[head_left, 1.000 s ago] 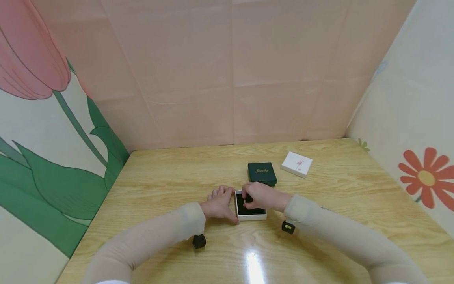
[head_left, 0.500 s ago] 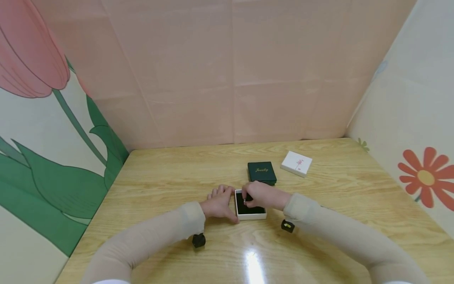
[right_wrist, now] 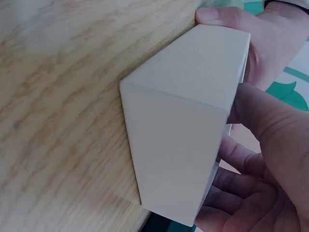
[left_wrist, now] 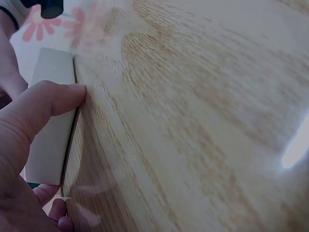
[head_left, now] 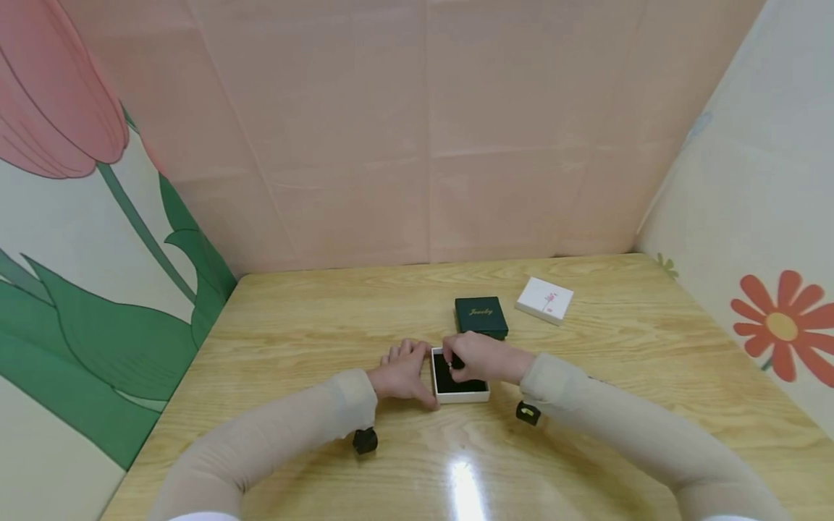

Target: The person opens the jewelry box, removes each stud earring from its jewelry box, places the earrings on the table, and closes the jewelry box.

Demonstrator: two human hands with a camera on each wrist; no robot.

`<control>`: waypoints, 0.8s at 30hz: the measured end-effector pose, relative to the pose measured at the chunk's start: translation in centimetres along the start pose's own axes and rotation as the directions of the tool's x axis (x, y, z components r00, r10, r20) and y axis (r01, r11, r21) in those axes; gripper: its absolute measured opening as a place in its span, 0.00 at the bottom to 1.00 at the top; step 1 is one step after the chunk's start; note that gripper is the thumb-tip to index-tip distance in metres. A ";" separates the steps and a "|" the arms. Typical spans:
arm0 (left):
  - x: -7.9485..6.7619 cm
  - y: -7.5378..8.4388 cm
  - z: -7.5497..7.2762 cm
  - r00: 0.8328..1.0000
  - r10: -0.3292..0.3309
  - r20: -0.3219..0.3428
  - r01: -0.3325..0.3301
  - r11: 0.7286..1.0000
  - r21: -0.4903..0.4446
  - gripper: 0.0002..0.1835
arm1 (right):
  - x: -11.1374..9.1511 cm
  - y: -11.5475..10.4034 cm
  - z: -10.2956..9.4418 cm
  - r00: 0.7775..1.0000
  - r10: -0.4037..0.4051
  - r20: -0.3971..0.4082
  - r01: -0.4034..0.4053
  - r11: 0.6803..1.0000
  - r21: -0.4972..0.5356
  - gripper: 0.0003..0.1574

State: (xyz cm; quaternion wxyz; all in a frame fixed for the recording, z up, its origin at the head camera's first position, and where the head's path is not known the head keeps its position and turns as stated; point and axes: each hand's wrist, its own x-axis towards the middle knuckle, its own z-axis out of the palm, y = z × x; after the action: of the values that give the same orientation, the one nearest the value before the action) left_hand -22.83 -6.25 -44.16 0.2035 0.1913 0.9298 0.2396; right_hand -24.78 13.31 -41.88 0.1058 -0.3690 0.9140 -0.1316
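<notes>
A white open box (head_left: 462, 398) with a black lining (head_left: 445, 380) sits on the table. My left hand (head_left: 407, 376) holds its left side, thumb at the near corner and index finger at the far one. In the left wrist view the thumb (left_wrist: 53, 99) lies against the box's pale wall (left_wrist: 50, 140). My right hand (head_left: 478, 358) reaches down into the box from the right. Its thumb and index finger pinch a small shiny piece (head_left: 450, 366) just over the lining; its exact kind is too small to tell. In the right wrist view the box wall (right_wrist: 169, 145) hides the fingertips.
Behind the box stands a dark green box (head_left: 481, 315) with gold lettering, close to my right hand. Farther back to the right lies a white lid (head_left: 546, 300) with a pink flower print. The wooden table (head_left: 313, 311) meets a pink wall covering (head_left: 339, 181).
My right fingertips, with the small shiny piece, have shifted very slightly toward the back inside the box. My left hand and the boxes stay where they were.
</notes>
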 end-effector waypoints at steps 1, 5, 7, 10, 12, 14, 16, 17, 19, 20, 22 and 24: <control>0.0 0.0 0.0 1.000 -0.001 0.000 0.001 1.000 0.000 0.52 | 0.0 0.0 0.0 1.000 0.003 0.006 -0.004 1.000 0.007 0.10; 0.0 0.0 0.1 1.000 -0.001 -0.001 0.001 1.000 0.003 0.52 | -0.1 0.2 -0.1 1.000 -0.009 0.017 0.009 1.000 0.022 0.10; 0.0 -0.1 0.1 1.000 -0.002 -0.002 0.002 1.000 0.002 0.52 | -0.2 0.2 -0.2 1.000 -0.018 0.021 0.017 1.000 0.026 0.10; 0.0 -0.1 0.1 1.000 -0.003 -0.003 0.003 1.000 0.000 0.52 | -0.2 0.1 -0.3 0.999 -0.019 0.026 0.019 0.999 0.027 0.10; 0.0 -0.1 0.2 1.000 -0.002 -0.006 0.002 1.000 0.000 0.52 | -0.2 0.1 -0.3 1.000 -0.014 0.027 0.013 1.000 0.023 0.10; 0.1 -0.2 0.2 1.000 -0.001 -0.008 0.001 1.000 0.002 0.51 | -0.1 0.0 -0.3 1.000 -0.004 0.027 0.004 1.000 0.013 0.10; 0.1 -0.2 0.2 1.000 -0.001 -0.009 0.001 1.000 0.000 0.51 | -0.1 0.1 -0.2 1.000 0.003 0.025 -0.003 1.000 0.001 0.10; 0.1 -0.2 0.2 1.000 0.000 -0.010 0.000 1.000 0.001 0.51 | -0.1 0.1 -0.1 1.000 0.000 0.023 0.000 1.000 -0.002 0.11; 0.1 -0.3 0.2 1.000 0.000 -0.009 0.000 1.000 0.000 0.51 | -0.1 0.1 -0.1 1.000 0.000 0.023 0.000 1.000 -0.009 0.12; 0.1 -0.3 0.2 1.000 -0.001 -0.008 0.001 1.000 -0.001 0.51 | -0.1 0.1 -0.1 1.000 -0.003 0.023 0.003 1.000 -0.009 0.12; 0.2 -0.3 0.1 1.000 -0.001 -0.006 0.001 1.000 -0.003 0.51 | -0.1 0.1 -0.2 1.000 -0.013 0.022 0.013 1.000 -0.007 0.13; 0.2 -0.3 0.1 1.000 0.000 -0.005 0.000 1.000 -0.003 0.51 | -0.2 0.1 -0.2 1.000 -0.021 0.020 0.022 1.000 -0.010 0.13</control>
State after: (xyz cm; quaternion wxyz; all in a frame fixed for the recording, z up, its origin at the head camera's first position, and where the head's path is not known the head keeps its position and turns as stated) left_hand -23.00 -6.36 -44.48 0.2015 0.1904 0.9299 0.2416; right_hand -24.79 13.53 -41.70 0.1116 -0.3806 0.9095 -0.1243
